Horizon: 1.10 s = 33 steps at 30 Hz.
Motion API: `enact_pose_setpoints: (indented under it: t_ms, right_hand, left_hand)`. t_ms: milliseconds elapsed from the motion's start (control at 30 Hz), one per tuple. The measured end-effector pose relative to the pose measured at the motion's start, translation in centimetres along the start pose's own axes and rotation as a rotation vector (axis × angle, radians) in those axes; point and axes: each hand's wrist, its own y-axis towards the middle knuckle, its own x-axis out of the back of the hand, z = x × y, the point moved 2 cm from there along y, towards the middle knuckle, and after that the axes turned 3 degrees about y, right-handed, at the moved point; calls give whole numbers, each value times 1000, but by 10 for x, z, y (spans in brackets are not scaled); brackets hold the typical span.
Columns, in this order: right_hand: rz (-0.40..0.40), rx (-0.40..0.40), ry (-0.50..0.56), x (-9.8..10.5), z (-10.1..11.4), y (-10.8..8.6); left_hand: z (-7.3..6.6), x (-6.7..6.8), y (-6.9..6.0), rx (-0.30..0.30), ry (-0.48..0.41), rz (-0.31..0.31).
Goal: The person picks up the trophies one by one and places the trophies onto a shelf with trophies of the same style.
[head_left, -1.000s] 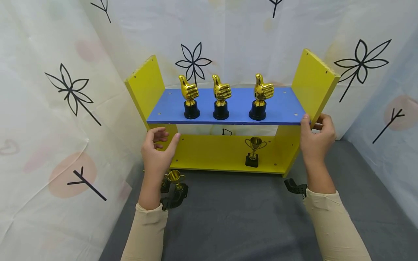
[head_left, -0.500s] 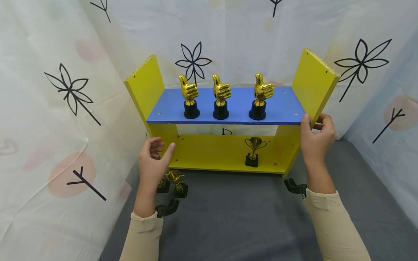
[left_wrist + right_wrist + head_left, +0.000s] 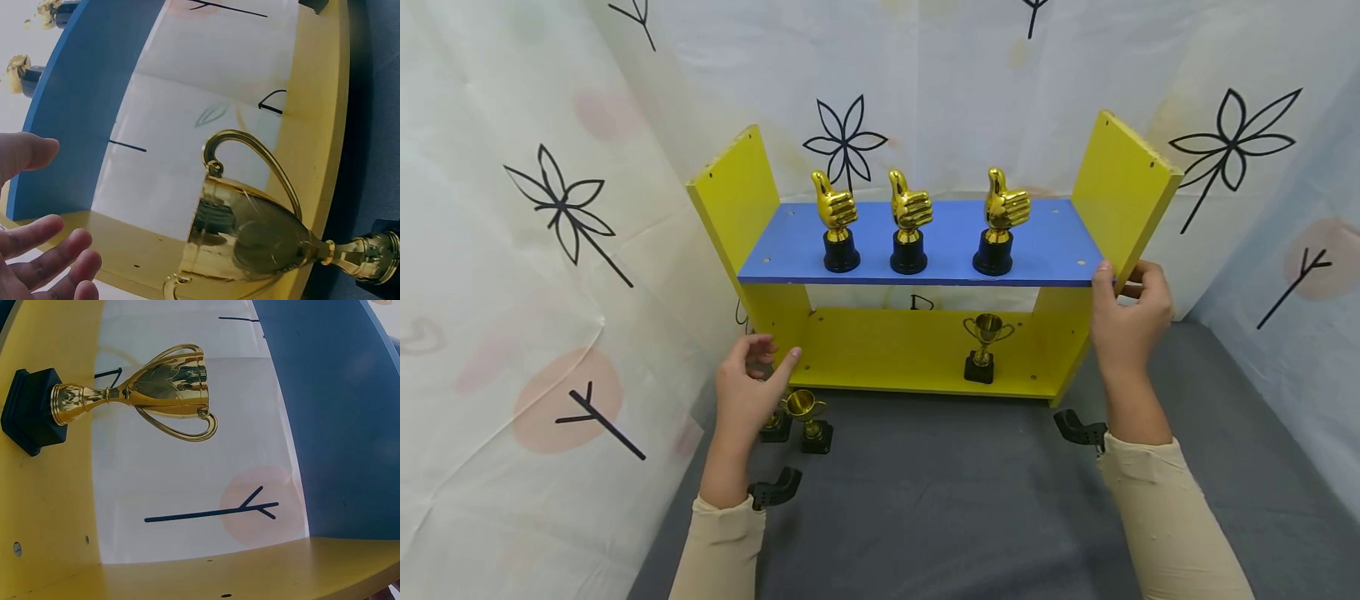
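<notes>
My right hand (image 3: 1129,321) grips the right side of a yellow and blue shelf (image 3: 1048,242), thumb at the blue board's front edge and fingers round the yellow side panel. My left hand (image 3: 747,396) is held with thumb and fingers spread, near two gold trophy cups in front of the shelf's left end. The nearer trophy cup (image 3: 803,406) shows fully; the other cup (image 3: 777,428) is partly hidden by the hand. In the left wrist view, a gap separates the fingers (image 3: 53,256) from a large gold cup (image 3: 250,234).
Three gold thumbs-up trophies (image 3: 912,208) on black bases stand on the blue board. Another two-handled cup (image 3: 988,328) stands on the lower yellow board, towards the right; the right wrist view shows this cup (image 3: 172,384) too. Patterned cloth hangs behind and at the sides.
My left hand has moved down from beside the blue board's left corner towards the cups on the grey surface. The right hand has stayed on the shelf.
</notes>
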Motion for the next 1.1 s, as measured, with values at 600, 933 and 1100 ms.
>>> enact_pose_setpoints:
  t_ms: [600,933,1100]
  right_hand:
    - [-7,19,24,-1,0,0]
    - [-10,19,30,-1,-2,0]
    - [-10,13,24,-1,-2,0]
  left_hand:
    - [17,-1,-8,-62,47,128]
    - [22,0,-11,-124,93,166]
    - [27,0,-12,-149,107,184]
